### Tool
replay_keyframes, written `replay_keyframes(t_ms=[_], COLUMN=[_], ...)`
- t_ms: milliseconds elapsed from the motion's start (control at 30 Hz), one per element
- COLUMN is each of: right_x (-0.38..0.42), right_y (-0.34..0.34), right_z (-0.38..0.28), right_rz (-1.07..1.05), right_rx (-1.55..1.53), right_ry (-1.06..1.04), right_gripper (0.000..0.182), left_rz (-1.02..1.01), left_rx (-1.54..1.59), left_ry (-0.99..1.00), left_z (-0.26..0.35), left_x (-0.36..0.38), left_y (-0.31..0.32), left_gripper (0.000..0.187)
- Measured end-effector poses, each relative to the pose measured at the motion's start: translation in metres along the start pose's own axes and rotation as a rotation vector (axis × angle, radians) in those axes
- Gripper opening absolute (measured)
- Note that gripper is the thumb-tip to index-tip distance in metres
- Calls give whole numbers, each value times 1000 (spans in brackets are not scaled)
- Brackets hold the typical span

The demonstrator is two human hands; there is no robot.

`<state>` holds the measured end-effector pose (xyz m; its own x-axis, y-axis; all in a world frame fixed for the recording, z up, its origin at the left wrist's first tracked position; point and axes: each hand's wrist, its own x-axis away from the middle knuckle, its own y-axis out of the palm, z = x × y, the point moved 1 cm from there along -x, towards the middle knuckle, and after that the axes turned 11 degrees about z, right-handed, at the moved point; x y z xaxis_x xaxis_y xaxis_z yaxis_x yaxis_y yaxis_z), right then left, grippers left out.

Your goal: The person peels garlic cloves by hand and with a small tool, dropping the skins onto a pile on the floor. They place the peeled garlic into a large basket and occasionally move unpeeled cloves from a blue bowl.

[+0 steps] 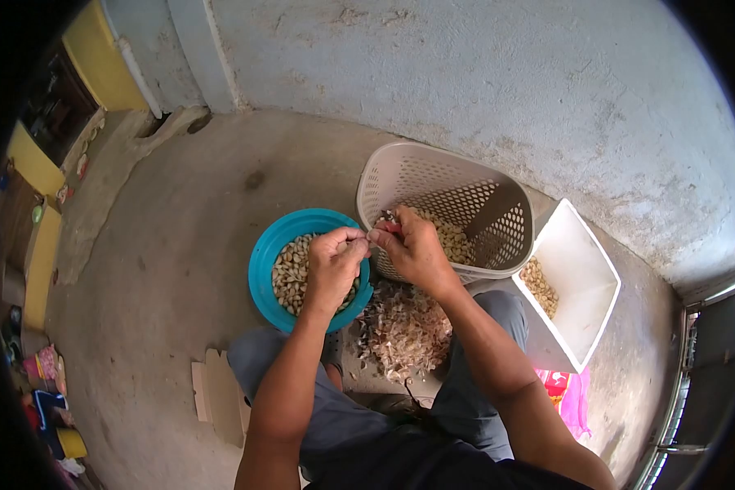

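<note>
I see from afar the left hand [332, 263] pinched narrow, its content I cannot tell, near the right hand [414, 251], which grips a red object [392, 226]. Cloves [292, 275] lie in the blue basin [260, 269], at their eight o'clock.

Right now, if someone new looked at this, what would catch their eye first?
Probably the bright turquoise basin, holding pale cloves, with the left hand over its right side. Next, the beige perforated basket beyond the right hand, with more pale pieces inside. Then the heap of papery peelings on the floor just below it.
</note>
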<state>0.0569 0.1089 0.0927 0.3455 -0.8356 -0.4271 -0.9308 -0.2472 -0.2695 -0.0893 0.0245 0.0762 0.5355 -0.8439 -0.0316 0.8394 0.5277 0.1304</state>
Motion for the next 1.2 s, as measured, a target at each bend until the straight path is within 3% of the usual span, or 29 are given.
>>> replay_keyframes(t_ms=[67,167,267,367,467,667,767,867,1200], right_x=[0,-5,-2,-1,0,0,0,-3,-4], right_y=[0,-7,-4,4,9,-3,-3,-3,-6], right_z=[4,6,16,16,-1,6,13,30,28], right_rz=[2,-193,-248,-174,-48,-225,-192,-183,-123], right_rx=[-5,-308,-799,-707,-405,-124,-417,-684,-686], right_ry=[-30,414,751,721,404,342,613,693,634], right_gripper=[24,21,19,20,21,24,25,23,25], left_rz=[6,-4,-15,17,53,34,17,22,-32], left_rx=[-10,55,159,232,183,43,94,192,192], left_ry=[9,-53,-190,-274,-220,-63,-140,-230,-222], left_z=[0,6,8,4,3,0,3,3,1], left_x=[0,3,5,2,2,4,5,4,3], left_y=[0,0,1,2,2,5,5,6,5], left_gripper=[14,13,13,12,13,13,12,11,9])
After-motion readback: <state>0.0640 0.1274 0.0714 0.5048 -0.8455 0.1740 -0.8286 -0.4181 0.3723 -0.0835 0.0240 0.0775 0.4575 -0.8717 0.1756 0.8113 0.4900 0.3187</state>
